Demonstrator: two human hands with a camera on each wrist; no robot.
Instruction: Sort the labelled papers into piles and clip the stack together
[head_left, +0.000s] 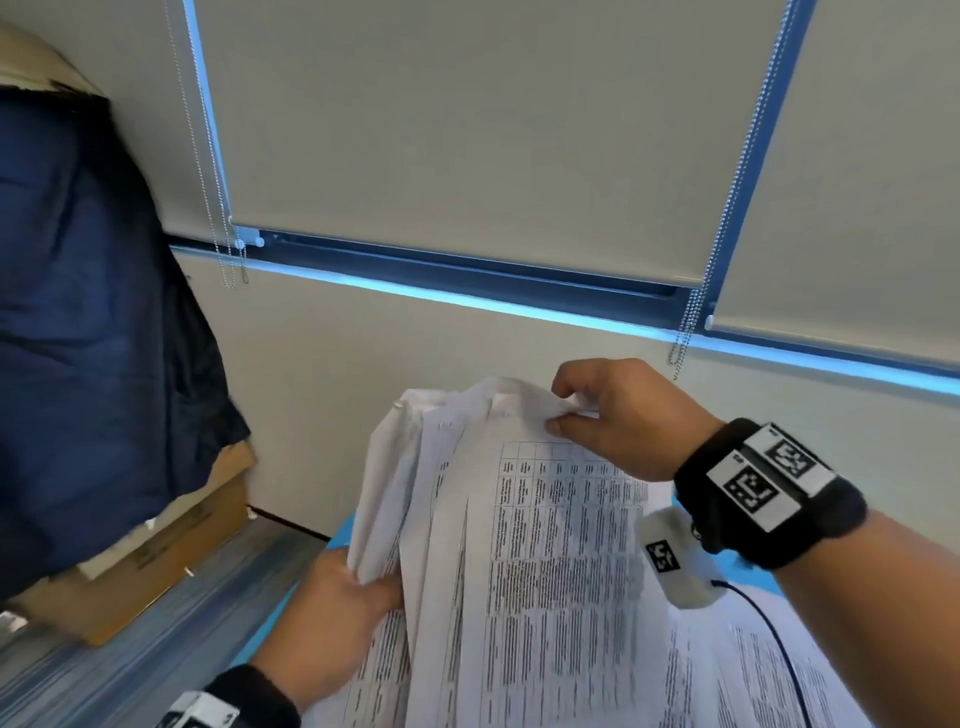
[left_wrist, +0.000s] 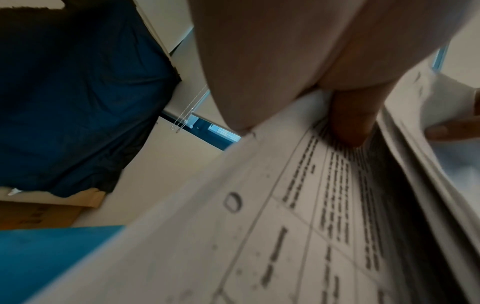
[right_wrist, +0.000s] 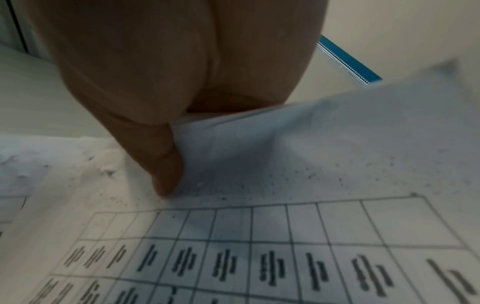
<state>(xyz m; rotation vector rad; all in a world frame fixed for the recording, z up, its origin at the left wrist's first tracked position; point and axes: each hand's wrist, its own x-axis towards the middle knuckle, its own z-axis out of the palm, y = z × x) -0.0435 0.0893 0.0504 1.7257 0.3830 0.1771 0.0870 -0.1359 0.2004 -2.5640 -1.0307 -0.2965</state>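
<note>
A thick stack of white papers printed with tables is held up off the blue table, its sheets fanned apart. My left hand grips the stack's lower left edge; its thumb lies on a printed sheet. My right hand pinches the top corner of the front sheets. In the right wrist view my thumb presses the paper just above the table grid. More printed sheets lie on the table at the lower right.
A dark blue cloth drapes over cardboard boxes at the left. The wall, a window sill and blinds with bead chains stand behind. A black cable runs from my right wrist over the sheets.
</note>
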